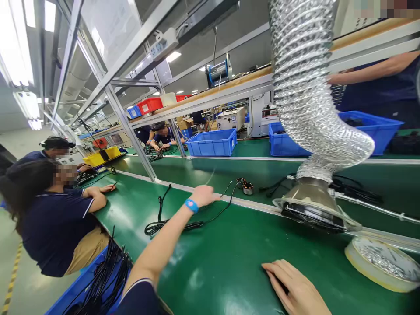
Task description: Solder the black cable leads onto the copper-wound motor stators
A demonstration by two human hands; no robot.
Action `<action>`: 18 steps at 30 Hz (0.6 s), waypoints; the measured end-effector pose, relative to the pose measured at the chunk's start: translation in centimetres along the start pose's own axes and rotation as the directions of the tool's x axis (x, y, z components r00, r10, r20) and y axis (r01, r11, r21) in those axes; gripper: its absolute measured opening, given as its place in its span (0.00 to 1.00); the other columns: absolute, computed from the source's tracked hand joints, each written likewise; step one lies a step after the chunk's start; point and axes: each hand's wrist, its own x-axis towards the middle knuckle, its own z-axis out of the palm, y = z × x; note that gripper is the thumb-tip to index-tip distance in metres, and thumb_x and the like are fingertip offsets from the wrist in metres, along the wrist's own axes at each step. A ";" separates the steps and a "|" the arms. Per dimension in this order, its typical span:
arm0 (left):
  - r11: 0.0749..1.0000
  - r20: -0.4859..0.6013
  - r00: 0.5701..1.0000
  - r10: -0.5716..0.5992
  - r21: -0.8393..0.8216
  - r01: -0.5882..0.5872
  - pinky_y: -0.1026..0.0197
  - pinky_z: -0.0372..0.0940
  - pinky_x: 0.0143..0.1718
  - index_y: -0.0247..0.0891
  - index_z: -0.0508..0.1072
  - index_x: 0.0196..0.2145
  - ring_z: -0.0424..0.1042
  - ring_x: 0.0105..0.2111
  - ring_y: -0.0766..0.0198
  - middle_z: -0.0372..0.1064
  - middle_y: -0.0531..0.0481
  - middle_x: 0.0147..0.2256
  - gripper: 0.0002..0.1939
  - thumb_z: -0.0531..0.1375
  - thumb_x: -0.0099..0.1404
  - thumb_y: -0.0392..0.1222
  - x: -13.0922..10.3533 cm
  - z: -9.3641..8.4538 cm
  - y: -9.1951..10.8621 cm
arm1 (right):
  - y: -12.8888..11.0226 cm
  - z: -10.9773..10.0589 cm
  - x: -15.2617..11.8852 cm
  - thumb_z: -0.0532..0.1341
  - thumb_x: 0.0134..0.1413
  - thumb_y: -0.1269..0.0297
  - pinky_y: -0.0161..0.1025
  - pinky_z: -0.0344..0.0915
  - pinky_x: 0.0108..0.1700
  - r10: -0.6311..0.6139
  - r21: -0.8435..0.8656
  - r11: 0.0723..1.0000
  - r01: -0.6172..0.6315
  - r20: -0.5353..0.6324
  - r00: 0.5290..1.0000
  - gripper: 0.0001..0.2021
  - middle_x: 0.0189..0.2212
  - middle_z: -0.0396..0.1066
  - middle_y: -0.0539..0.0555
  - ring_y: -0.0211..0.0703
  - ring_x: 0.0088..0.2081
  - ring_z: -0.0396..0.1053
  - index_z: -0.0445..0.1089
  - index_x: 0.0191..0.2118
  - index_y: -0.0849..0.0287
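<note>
My left hand (205, 195), with a blue wristband, reaches far out over the green belt (229, 262) and is closed on a thin wire that rises from its fingers. A black cable (170, 225) lies coiled on the belt just below and left of it, one strand running past the hand towards two small round wound parts (247, 188). My right hand (292, 286) rests flat on the belt close to me, palm down, holding nothing.
A silver flexible duct with a metal hood (311, 205) hangs low over the belt at right. A round dish of metal scraps (383, 262) sits beneath it. Blue bins (213, 142) stand across the belt. Co-workers sit at left (55, 218). A bin of black cables (98, 280) is by my left elbow.
</note>
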 end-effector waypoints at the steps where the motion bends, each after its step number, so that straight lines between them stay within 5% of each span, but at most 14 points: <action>1: 1.000 0.045 0.999 -0.012 0.007 0.012 0.54 0.66 0.47 0.35 0.78 0.38 0.74 0.45 0.45 0.76 0.35 0.40 0.28 0.61 0.60 0.65 -1.8 -0.2 -2.6 | 0.0 0.1 0.0 0.50 0.70 0.62 0.37 0.70 0.34 -0.002 -0.008 1.000 0.002 -0.002 1.000 0.12 0.33 0.70 0.52 0.41 0.33 0.72 0.70 0.43 0.54; 4: 1.000 0.237 0.971 -0.009 -0.016 0.013 0.56 0.67 0.47 0.37 0.78 0.44 0.74 0.46 0.46 0.76 0.39 0.44 0.32 0.68 0.50 0.65 -7.0 -0.2 -9.3 | 0.0 0.4 0.0 0.50 0.69 0.62 0.37 0.71 0.34 -0.001 -0.040 0.999 0.000 -0.027 1.000 0.12 0.34 0.71 0.52 0.42 0.34 0.72 0.71 0.43 0.54; 7: 0.987 0.314 0.944 0.106 -0.147 -0.063 0.58 0.64 0.53 0.41 0.72 0.55 0.72 0.51 0.49 0.71 0.43 0.53 0.40 0.71 0.46 0.60 -10.8 0.8 -12.5 | 0.0 0.5 -0.1 0.51 0.69 0.62 0.37 0.71 0.35 0.001 -0.061 0.998 -0.004 -0.054 0.999 0.11 0.35 0.73 0.52 0.43 0.37 0.73 0.72 0.43 0.53; 11: 0.997 0.255 0.965 0.061 0.030 -0.071 0.57 0.66 0.48 0.42 0.70 0.54 0.74 0.47 0.50 0.74 0.44 0.47 0.31 0.66 0.52 0.43 -12.8 3.0 -11.8 | -0.2 0.4 0.0 0.51 0.68 0.61 0.37 0.72 0.36 0.025 -0.048 0.998 -0.028 -0.052 0.998 0.12 0.35 0.72 0.52 0.42 0.36 0.73 0.72 0.43 0.53; 14: 0.978 0.241 0.970 0.032 0.194 -0.080 0.55 0.68 0.42 0.40 0.72 0.48 0.76 0.41 0.47 0.76 0.44 0.38 0.24 0.63 0.50 0.35 -11.9 3.6 -10.5 | -0.2 0.2 0.2 0.51 0.68 0.61 0.37 0.72 0.36 0.040 -0.033 0.999 -0.041 -0.055 0.998 0.13 0.33 0.72 0.52 0.42 0.34 0.73 0.73 0.41 0.53; 18: 0.967 0.159 0.987 -0.001 0.252 -0.039 0.54 0.68 0.43 0.37 0.73 0.40 0.75 0.40 0.47 0.75 0.40 0.36 0.16 0.63 0.52 0.33 -6.8 0.0 -10.4 | 0.5 0.7 -0.1 0.52 0.67 0.60 0.36 0.73 0.36 -0.006 -0.046 0.999 0.002 -0.076 0.997 0.13 0.35 0.74 0.52 0.42 0.36 0.74 0.74 0.42 0.52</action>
